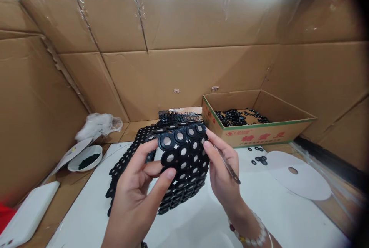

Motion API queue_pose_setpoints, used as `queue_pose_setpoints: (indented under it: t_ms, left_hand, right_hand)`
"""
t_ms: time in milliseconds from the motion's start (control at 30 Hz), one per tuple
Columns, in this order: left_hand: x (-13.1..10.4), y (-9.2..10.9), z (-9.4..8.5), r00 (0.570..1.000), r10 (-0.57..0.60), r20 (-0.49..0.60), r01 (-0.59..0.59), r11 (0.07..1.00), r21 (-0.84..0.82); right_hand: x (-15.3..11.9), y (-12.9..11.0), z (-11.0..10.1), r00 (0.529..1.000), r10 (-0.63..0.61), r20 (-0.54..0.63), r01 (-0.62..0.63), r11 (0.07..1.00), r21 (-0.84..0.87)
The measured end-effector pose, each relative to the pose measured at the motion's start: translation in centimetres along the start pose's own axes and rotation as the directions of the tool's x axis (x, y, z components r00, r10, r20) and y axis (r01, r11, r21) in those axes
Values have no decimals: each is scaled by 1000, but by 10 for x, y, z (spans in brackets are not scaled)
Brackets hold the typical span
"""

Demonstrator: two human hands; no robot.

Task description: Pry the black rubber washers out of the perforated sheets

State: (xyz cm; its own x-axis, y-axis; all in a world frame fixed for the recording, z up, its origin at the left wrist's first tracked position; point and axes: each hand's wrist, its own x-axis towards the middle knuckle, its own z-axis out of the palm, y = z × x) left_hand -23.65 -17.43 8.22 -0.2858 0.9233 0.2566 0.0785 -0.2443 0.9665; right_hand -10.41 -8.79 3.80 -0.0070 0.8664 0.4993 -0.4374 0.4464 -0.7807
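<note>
A flexible sheet of linked black discs with pale round centres is held up in front of me, its lower part curving down toward the white table. My left hand grips its left edge between thumb and fingers. At the upper right edge, my right hand pinches the sheet between thumb and forefinger. A slim metal tool, perhaps tweezers, lies across that same hand with its rounded end pointing down. More of the black disc sheet spreads behind and to the left on the table.
An open cardboard box with loose black rings stands at back right. Several small black rings lie near a white disc. At left are a white bowl of dark bits, a plastic bag and a white slab. Cardboard walls surround the table.
</note>
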Motion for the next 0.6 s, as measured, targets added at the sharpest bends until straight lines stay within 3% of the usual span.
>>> queue_pose_setpoints:
  t_ms: [233, 467, 600]
  left_hand:
    - [-4, -2, -1, 991, 132, -13, -129, 983, 133]
    - [-2, 1, 0, 979, 200, 40, -203, 971, 123]
    - [-2, -6, -3, 967, 252, 17, -252, 952, 174]
  right_hand:
    - [1, -1, 2, 999, 27, 38, -28, 1000, 8]
    - [1, 0, 1, 1000, 7, 13, -6, 1000, -24]
    - [0, 1, 0, 1000, 9, -12, -9, 1000, -29]
